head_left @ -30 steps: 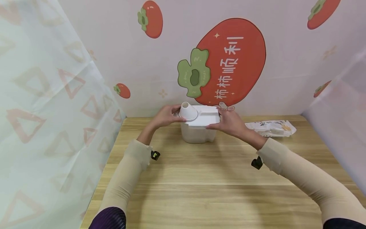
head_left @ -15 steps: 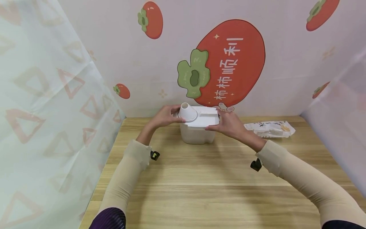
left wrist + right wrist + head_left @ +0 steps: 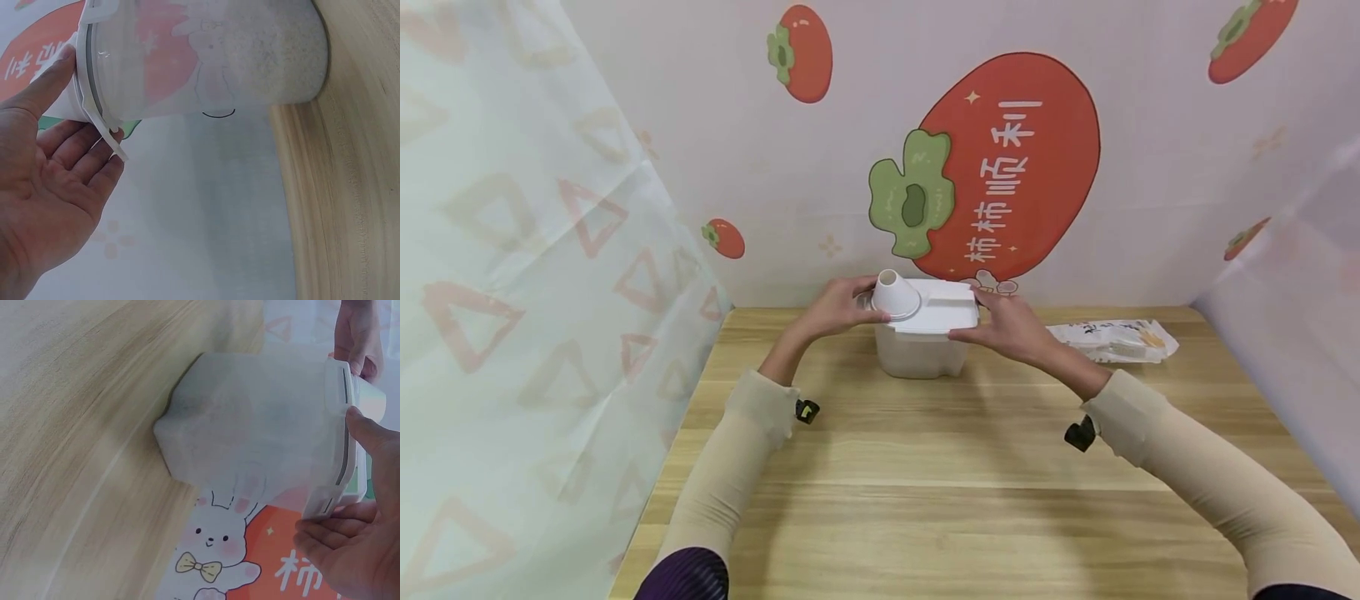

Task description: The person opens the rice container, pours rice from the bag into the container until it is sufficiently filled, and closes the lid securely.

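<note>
White translucent container (image 3: pixel 920 354) sits upright on the tabletop (image 3: pixel 925 483), at the far middle near the back wall (image 3: pixel 700 125). Its white lid (image 3: pixel 938 310) is on top, with a short conical spout (image 3: pixel 892 293) at the lid's left end. The wrist views show the body frosted, with what looks like white grain inside; the fill level can't be read. Left hand (image 3: pixel 837 306) is at the spout end: thumb on the lid rim, fingers reaching round the far side. In the left wrist view that hand (image 3: pixel 47 187) has fairly straight fingers lying against the lid edge and a thin latch tab (image 3: pixel 107 134), so the grip is spread and pressing, not clenched. Right hand (image 3: pixel 1006 323) is at the opposite end of the lid: in the right wrist view its thumb (image 3: pixel 375 440) lies on the lid edge and its fingers (image 3: pixel 331 540) sit under the lid overhang, so that grip pinches the lid end lightly. Both forearms are in beige sleeves (image 3: pixel 733 467) with small black wrist cameras. A flat white printed packet (image 3: pixel 1112 340) lies on the tabletop to the right of the container, well clear of it and of the right hand. Persimmon graphic (image 3: pixel 1000 167) on the wall behind, pale patterned curtain (image 3: pixel 512 292) at left.
</note>
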`<state>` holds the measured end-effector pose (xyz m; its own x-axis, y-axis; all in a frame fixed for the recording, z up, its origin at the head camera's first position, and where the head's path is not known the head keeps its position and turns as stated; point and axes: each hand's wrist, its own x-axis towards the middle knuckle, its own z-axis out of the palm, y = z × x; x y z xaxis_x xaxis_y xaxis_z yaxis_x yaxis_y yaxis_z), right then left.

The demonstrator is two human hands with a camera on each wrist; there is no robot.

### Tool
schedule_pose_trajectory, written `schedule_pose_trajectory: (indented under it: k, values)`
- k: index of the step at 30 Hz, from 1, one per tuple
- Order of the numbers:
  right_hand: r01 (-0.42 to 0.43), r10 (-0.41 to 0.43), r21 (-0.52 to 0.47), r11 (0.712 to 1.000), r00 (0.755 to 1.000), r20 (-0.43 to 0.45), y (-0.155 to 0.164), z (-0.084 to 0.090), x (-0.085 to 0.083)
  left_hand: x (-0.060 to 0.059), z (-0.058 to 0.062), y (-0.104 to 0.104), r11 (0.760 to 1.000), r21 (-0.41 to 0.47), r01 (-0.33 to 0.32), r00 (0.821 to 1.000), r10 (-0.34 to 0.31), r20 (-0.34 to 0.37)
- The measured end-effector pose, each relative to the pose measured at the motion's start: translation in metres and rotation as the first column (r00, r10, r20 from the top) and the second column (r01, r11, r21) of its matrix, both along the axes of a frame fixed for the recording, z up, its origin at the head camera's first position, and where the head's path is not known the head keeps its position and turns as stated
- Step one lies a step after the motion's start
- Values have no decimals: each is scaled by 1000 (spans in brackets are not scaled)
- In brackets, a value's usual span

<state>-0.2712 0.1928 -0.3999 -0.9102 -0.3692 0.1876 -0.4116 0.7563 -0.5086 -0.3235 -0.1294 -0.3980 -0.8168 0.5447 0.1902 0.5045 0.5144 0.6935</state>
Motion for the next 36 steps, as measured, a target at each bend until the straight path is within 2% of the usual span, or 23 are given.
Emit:
schedule_pose_trajectory:
  k: [11,17,23,26,29,36]
  values:
    - [-66,78,-119,991,992,99,21,-3,-6,8,9,0,999,-23,-45,998,44,-44]
    - [-99,123,-170,980,983,136,30,-5,-9,13,18,4,999,4,-46,993,46,-110]
    - [-114,150,-207,972,974,168,36,-7,-12,24,33,12,1000,30,-5,977,11,-213]
    - [-116,153,-214,970,974,168,38,-9,-14,30,40,20,999,-33,3,961,-12,-277]
    - [-115,152,-213,970,975,163,39,-10,-16,34,46,29,987,-157,-24,939,-32,-341]
    - [-103,143,-218,970,974,176,40,-13,-20,44,47,59,911,-405,-81,880,-126,-458]
